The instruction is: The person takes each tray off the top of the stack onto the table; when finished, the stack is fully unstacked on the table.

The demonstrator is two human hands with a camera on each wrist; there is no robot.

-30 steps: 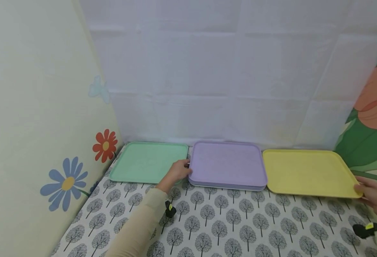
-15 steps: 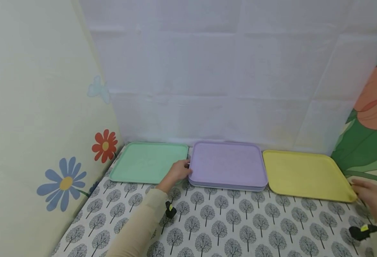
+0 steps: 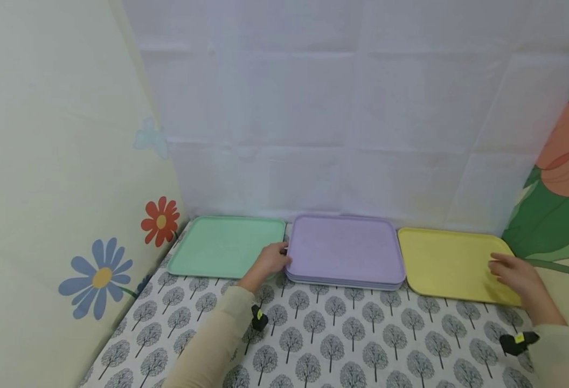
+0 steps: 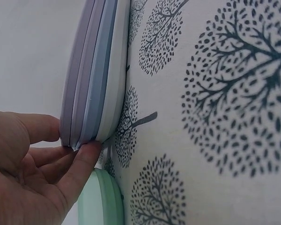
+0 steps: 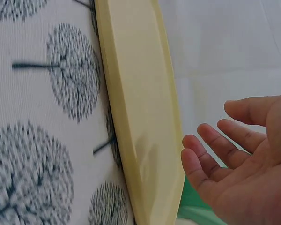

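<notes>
While the left hand point(image 3: 271, 258) pinches the left edge of a stack of rectangular trays, purple on top point(image 3: 345, 250), at the frame's lower centre, the right hand point(image 3: 514, 275) hangs over the right end of a rectangular yellow tray point(image 3: 449, 264) at lower right, its fingers apart and loosely bent. Just left of the stack lies a rectangular mint-green tray point(image 3: 226, 248). Beneath the trays, a white cloth printed with dark trees point(image 3: 357, 353) covers the bottom of the frame.

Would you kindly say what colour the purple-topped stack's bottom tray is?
The bottom tray is white, clearest in the left wrist view.
</notes>
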